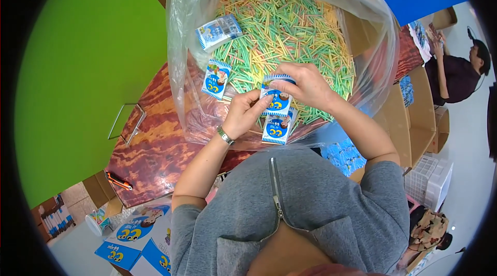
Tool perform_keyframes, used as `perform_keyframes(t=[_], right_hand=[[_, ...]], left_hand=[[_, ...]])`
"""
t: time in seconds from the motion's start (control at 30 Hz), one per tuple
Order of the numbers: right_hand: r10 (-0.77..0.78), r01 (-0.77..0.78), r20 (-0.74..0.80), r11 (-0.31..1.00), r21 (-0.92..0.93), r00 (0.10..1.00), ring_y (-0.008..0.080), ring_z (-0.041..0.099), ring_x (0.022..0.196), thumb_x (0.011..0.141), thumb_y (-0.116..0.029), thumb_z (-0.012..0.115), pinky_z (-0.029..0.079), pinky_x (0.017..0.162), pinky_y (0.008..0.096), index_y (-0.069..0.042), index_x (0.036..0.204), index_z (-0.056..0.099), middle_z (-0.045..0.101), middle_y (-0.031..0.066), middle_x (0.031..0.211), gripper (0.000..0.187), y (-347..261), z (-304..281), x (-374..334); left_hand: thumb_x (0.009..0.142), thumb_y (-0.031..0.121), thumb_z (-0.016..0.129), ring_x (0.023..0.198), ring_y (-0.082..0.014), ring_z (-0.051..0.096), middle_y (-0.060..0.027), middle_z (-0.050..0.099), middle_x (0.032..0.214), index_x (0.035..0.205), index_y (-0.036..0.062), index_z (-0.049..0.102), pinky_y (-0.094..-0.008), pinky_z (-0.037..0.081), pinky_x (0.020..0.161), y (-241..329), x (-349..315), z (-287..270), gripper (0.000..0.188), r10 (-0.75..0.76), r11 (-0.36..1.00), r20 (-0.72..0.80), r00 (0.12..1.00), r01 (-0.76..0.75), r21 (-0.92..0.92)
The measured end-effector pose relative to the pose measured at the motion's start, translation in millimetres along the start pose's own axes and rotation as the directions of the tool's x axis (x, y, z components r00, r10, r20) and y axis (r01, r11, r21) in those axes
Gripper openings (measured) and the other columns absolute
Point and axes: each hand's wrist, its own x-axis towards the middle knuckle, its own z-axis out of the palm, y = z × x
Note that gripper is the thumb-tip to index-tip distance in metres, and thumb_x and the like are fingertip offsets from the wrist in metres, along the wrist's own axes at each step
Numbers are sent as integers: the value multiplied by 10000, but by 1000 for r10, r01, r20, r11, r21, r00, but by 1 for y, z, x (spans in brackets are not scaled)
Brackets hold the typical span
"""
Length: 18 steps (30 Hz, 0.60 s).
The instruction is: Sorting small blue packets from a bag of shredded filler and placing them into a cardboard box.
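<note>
Head view: left hand point(242, 114) and right hand point(309, 87) are together, both pinching one small blue-and-white plastic packet point(278, 102) over the clear plastic bag point(181, 22) of thin pastel sticks point(290, 33); best grip its edges lightly, so any contents stay uncrushed

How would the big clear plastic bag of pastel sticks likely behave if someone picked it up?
The clear plastic bag is probably floppy, since its sides hang in loose folds. It may feel heavy, given the broad heap of pastel sticks inside. Those sticks would likely slide, lying loose and jumbled.
</note>
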Motion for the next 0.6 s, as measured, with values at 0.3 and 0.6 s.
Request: perform_keyframes(t=[0.3, 0.6], right_hand=[[-5, 4, 42, 1000, 16, 999, 339, 642, 779, 855, -145, 643, 500, 667, 425, -33, 949, 616, 638, 145, 822, 148, -2, -8, 7], [-102, 99, 136, 995, 29, 985, 302, 666, 840, 866, -109, 628, 520, 722, 389, -26, 1027, 621, 670, 135, 904, 181, 7, -16, 18]], left_hand=[[854, 64, 724, 768, -36, 594, -19, 693, 862, 917, -3, 678, -210, 492, 690, -7, 13, -4, 103, -52, 998, -63, 997, 54, 34], [835, 159, 759, 620, -20, 507, 25, 612, 693, 807, 27, 625, -211, 388, 516, -2, 17, -5, 190, 66, 991, -98, 993, -53, 123]])
